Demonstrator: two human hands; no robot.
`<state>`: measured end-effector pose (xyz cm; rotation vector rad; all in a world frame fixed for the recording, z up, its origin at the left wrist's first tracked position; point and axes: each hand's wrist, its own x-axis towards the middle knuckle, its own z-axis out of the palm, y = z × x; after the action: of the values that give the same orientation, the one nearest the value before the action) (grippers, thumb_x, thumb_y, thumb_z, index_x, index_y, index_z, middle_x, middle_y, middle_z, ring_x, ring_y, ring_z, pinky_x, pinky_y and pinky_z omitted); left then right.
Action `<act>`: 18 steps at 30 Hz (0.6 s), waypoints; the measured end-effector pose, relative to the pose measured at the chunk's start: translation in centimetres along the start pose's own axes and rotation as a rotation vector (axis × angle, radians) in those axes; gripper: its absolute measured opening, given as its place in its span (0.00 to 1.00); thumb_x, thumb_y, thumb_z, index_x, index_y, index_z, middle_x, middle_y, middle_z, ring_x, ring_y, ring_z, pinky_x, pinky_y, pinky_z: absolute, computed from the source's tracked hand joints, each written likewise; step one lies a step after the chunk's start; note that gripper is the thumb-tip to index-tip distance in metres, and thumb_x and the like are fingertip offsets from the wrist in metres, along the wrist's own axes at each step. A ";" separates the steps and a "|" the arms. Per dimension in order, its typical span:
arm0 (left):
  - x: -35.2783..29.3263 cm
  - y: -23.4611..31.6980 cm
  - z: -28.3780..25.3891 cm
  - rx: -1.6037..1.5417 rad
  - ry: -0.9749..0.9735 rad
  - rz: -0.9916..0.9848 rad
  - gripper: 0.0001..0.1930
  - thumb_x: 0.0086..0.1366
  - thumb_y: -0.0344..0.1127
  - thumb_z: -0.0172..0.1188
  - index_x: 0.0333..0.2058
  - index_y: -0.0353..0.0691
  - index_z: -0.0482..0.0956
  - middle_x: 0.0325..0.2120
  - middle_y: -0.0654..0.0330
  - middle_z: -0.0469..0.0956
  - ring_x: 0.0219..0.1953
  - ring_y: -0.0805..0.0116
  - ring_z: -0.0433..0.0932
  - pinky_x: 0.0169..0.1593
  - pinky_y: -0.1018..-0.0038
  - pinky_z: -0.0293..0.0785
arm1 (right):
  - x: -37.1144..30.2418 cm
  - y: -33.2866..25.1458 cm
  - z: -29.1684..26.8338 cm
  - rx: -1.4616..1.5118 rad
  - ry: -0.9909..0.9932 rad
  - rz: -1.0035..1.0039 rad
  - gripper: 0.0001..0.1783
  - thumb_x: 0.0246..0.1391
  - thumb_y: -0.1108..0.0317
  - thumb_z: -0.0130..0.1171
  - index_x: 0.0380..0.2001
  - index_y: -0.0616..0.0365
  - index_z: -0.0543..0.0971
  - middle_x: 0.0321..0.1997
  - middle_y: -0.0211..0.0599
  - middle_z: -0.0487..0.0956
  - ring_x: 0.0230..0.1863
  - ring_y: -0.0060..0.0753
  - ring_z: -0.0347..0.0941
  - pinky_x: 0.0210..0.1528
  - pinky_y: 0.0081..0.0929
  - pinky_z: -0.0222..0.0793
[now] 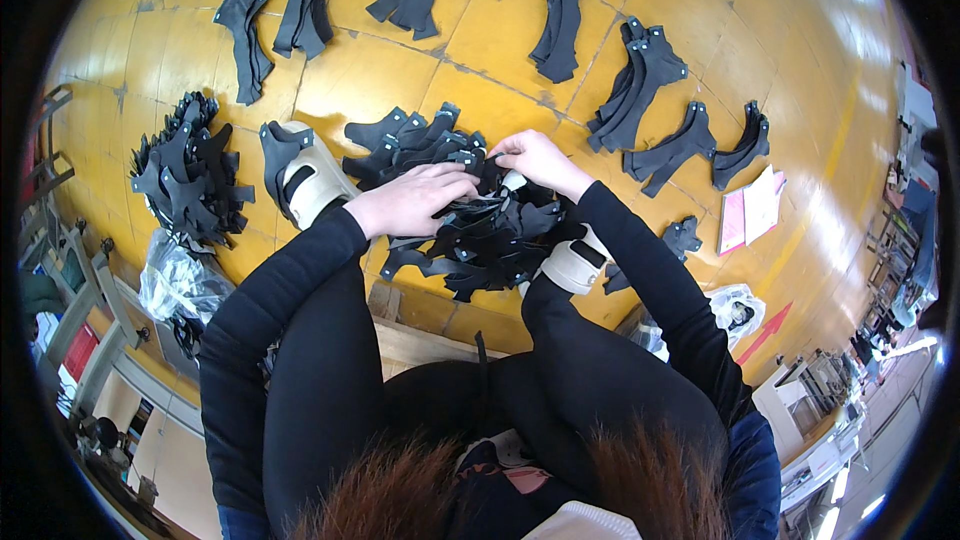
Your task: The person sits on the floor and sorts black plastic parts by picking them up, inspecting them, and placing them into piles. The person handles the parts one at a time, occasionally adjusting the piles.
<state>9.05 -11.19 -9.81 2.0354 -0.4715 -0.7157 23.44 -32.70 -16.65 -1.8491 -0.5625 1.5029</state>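
The pile (470, 225) of black cut pieces lies on the yellow floor (400, 70) right in front of us, between our two pale shoes; it sits there, we judge, so that both hands can reach it without leaning; the pieces overlap loosely, flat and curved, many with a small pale tag at one end.

Our left hand (415, 198) rests palm down on the near side of the pile, fingers spread and lightly bent, pressing the pieces flat rather than closing on one; it seems to steady the heap. Our right hand (535, 158) hovers at the far edge, its fingers (503, 152) pinched together on the end of one black piece, wrist cocked inward. Both forearms in black sleeves come up from below and converge over the pile, elbows wide over our knees; we appear to be seated low over the floor.

Farther out, small stacks (640, 85) of the same black pieces are laid in a rough arc, each apart from the next, which looks like sorting into separate lots; a denser heap (185, 175) lies well to our left; a clear plastic bag (180, 280) sits just below it; pink and white paper sheets (752, 208) lie to our right, near the outer stacks; the left shoe (310, 180) touches the pile's edge.
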 end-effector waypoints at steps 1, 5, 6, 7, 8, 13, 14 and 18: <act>0.0 0.0 0.0 0.009 0.004 -0.004 0.26 0.57 0.30 0.59 0.56 0.44 0.68 0.60 0.54 0.68 0.68 0.50 0.59 0.68 0.55 0.56 | 0.0 0.3 -0.1 0.026 0.002 0.017 0.13 0.53 0.72 0.55 0.39 0.62 0.85 0.31 0.39 0.85 0.33 0.29 0.80 0.41 0.27 0.73; 0.2 -0.3 0.2 -0.015 -0.021 -0.034 0.26 0.58 0.33 0.61 0.57 0.44 0.68 0.58 0.53 0.70 0.68 0.48 0.60 0.68 0.55 0.56 | 0.2 1.3 -0.3 0.283 -0.055 0.078 0.14 0.53 0.74 0.54 0.39 0.62 0.85 0.30 0.36 0.85 0.32 0.25 0.79 0.41 0.24 0.72; 0.2 -0.2 0.2 -0.018 -0.030 -0.044 0.26 0.58 0.32 0.61 0.57 0.44 0.68 0.58 0.53 0.70 0.68 0.48 0.60 0.68 0.55 0.56 | 0.2 1.1 -0.4 0.308 -0.071 0.102 0.14 0.53 0.74 0.53 0.39 0.63 0.84 0.30 0.36 0.85 0.32 0.24 0.79 0.41 0.24 0.72; 0.2 -0.1 0.2 -0.020 -0.038 -0.053 0.26 0.58 0.32 0.61 0.57 0.44 0.68 0.58 0.52 0.71 0.68 0.48 0.60 0.68 0.55 0.56 | 0.2 0.9 -0.4 0.333 -0.087 0.126 0.14 0.53 0.75 0.53 0.39 0.63 0.84 0.30 0.35 0.85 0.32 0.24 0.79 0.41 0.23 0.72; 0.0 -0.1 0.0 -0.025 -0.058 -0.067 0.27 0.57 0.31 0.61 0.57 0.44 0.68 0.60 0.52 0.69 0.69 0.49 0.58 0.68 0.54 0.56 | 0.2 0.7 -0.5 0.357 -0.101 0.151 0.14 0.53 0.75 0.52 0.39 0.64 0.84 0.31 0.35 0.84 0.32 0.23 0.79 0.41 0.23 0.72; 0.1 0.3 -0.5 0.188 -0.017 0.002 0.30 0.52 0.35 0.62 0.56 0.45 0.69 0.64 0.51 0.63 0.71 0.52 0.54 0.71 0.53 0.50 | -0.3 0.0 -0.7 0.267 -0.094 0.097 0.12 0.54 0.72 0.56 0.39 0.64 0.84 0.30 0.35 0.85 0.32 0.23 0.79 0.40 0.22 0.73; 0.6 0.2 -0.9 0.257 -0.011 0.041 0.31 0.51 0.37 0.63 0.56 0.46 0.69 0.64 0.51 0.63 0.71 0.52 0.54 0.72 0.54 0.49 | -0.4 0.0 -0.7 0.199 -0.081 0.077 0.12 0.54 0.71 0.58 0.38 0.65 0.84 0.30 0.36 0.85 0.32 0.23 0.79 0.40 0.22 0.73; 2.2 -0.7 -0.9 0.415 0.014 0.057 0.38 0.50 0.53 0.67 0.57 0.38 0.71 0.64 0.48 0.63 0.70 0.51 0.55 0.72 0.54 0.47 | -1.3 -2.6 -0.4 -0.026 -0.016 0.118 0.12 0.53 0.67 0.62 0.38 0.63 0.85 0.30 0.41 0.85 0.32 0.27 0.81 0.39 0.25 0.74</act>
<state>11.35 -11.48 -10.72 2.3978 -0.7141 -0.6044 23.77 -31.98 -13.85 -1.9207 -0.4902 1.5952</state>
